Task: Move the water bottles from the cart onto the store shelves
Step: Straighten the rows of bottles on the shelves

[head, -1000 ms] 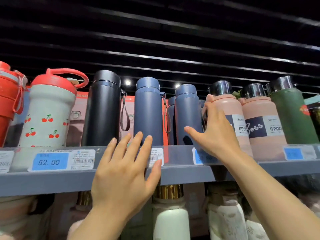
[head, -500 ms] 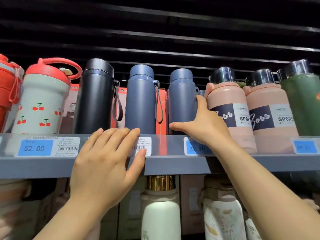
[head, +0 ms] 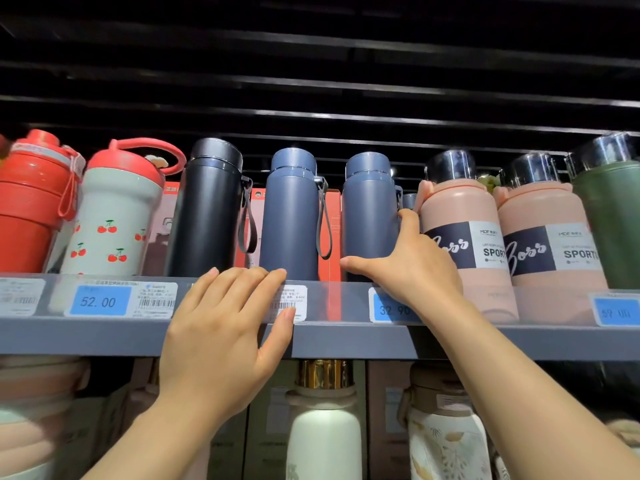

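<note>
A row of bottles stands on the grey upper shelf (head: 519, 341). My right hand (head: 412, 265) wraps the lower right side of a blue bottle (head: 369, 216), thumb across its front near the base, index finger up its side. This bottle stands upright between a second blue bottle (head: 291, 216) and a pink bottle (head: 460, 209). My left hand (head: 221, 334) lies flat against the shelf's front edge, fingers over the clear price strip, holding nothing. No cart is in view.
Further left stand a black bottle (head: 207, 209), a cherry-print bottle (head: 114, 216) and a red one (head: 27, 216). Another pink bottle (head: 540, 216) and a green bottle (head: 609, 209) are at the right. A white bottle (head: 323, 438) and boxes fill the shelf below.
My right hand slid from beside the pink bottle down around the blue bottle's lower right side. My left hand settled lower, flat on the shelf edge.
</note>
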